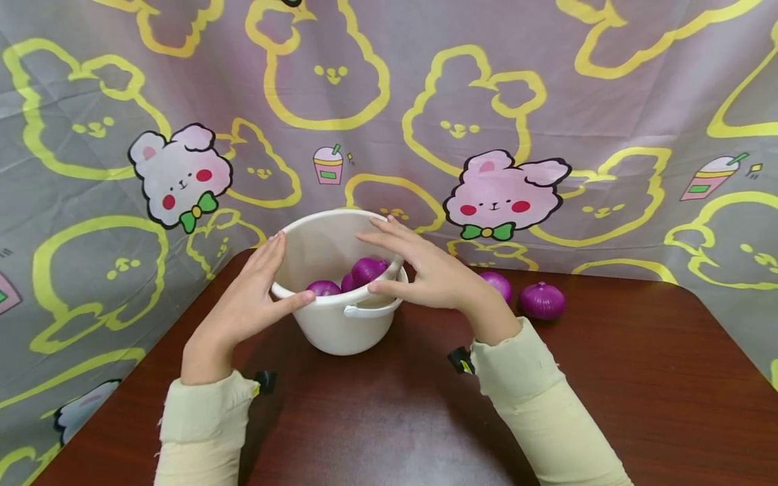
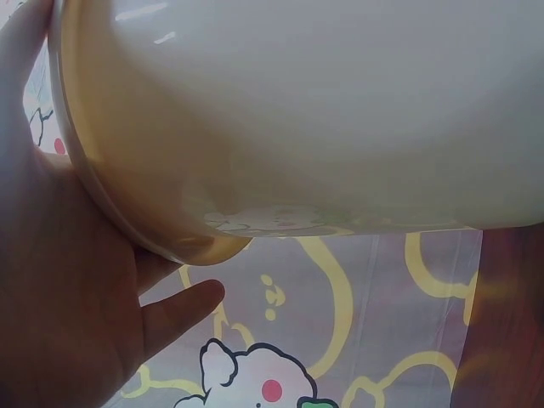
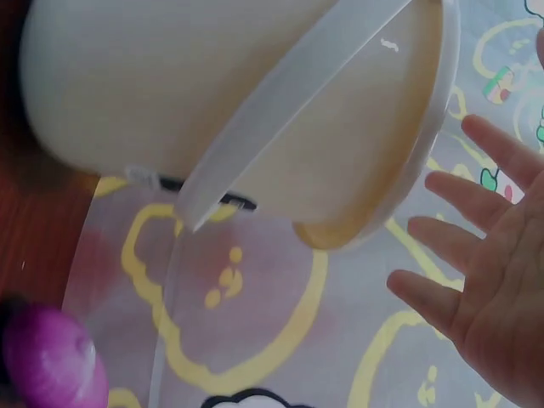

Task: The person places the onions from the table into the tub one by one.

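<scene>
Two pale sleeves [image 1: 203,418] reach forward from the bottom edge, over a dark brown table [image 1: 371,432], towards a white bucket [image 1: 340,334] standing left of centre. Inside the bucket, at least three purple onions [image 1: 369,271] show above the front rim; any lying deeper are hidden. Two more onions [image 1: 542,300] sit on the table to the bucket's right, so the gathering looks partly done, with these two left outside. The bucket's white handle [image 1: 369,311] hangs down its front.

The left hand [image 1: 240,307] lies against the bucket's left side, fingers nearly straight and thumb at the front rim, touching rather than clenched. The right hand [image 1: 428,270] spreads its straight fingers over the opposite rim, grasping nothing; whether its thumb touches the rim, I cannot tell. A patterned curtain [image 1: 377,155] hangs behind.
</scene>
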Tool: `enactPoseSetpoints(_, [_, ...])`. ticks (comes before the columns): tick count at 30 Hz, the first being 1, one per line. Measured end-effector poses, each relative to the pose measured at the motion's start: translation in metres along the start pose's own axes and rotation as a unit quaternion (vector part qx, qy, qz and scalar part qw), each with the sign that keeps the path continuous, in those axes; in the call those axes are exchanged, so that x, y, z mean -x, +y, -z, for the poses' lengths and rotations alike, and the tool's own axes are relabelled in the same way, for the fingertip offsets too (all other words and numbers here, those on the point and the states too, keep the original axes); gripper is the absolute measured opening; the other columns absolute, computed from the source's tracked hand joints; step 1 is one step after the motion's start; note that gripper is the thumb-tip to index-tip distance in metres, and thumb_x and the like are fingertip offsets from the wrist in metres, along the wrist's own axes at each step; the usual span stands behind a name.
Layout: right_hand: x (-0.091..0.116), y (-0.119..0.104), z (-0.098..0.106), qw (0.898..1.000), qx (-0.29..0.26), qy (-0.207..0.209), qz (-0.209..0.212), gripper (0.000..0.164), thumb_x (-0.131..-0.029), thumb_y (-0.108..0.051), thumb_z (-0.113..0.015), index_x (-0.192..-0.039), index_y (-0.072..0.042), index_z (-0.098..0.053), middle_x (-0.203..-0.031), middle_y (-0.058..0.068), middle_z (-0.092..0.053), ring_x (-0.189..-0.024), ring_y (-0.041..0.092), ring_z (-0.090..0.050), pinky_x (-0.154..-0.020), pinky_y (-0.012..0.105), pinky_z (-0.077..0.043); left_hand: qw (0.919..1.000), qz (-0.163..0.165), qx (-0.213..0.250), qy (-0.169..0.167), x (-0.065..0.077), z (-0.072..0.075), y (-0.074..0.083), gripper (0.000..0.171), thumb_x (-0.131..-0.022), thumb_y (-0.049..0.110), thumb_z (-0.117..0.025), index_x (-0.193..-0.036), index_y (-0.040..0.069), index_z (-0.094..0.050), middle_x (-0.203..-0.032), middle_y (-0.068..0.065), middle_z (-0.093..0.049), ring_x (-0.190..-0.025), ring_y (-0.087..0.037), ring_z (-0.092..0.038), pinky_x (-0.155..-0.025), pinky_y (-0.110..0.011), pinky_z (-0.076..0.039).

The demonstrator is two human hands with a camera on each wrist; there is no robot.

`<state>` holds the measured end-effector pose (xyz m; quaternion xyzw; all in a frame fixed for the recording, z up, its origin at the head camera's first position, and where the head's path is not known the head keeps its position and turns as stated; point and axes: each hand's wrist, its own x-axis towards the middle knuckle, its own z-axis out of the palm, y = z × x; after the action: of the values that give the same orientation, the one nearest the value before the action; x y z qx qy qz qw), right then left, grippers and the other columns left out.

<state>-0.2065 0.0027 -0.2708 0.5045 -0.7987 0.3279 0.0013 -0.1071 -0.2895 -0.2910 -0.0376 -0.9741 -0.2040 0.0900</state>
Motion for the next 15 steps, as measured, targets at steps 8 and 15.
enactPoseSetpoints(8, [0.021,0.008,0.003,0.997,0.074,0.02,-0.026,0.077,-0.089,-0.069,-0.054,-0.156,-0.041,-0.026,-0.168,-0.014,-0.001,-0.156,0.025,0.006,-0.119,0.068,-0.013,1.0,-0.002,0.003,-0.001,0.0,0.0,0.0,0.106,-0.088,0.062,-0.061,-0.16,0.011,-0.004,-0.169,-0.007,-0.004,-0.156,-0.034,-0.003,-0.118,-0.069,-0.017])
enactPoseSetpoints(15, [0.037,0.014,0.006,0.99,0.131,0.017,-0.059,0.083,-0.088,-0.063,-0.06,-0.157,-0.046,-0.017,-0.167,-0.016,0.008,-0.156,0.019,0.014,-0.12,0.068,-0.009,1.0,0.0,0.005,-0.003,0.001,0.001,0.001,0.106,-0.087,0.061,-0.062,-0.16,0.011,-0.004,-0.169,-0.007,-0.004,-0.156,-0.034,-0.002,-0.118,-0.069,-0.016])
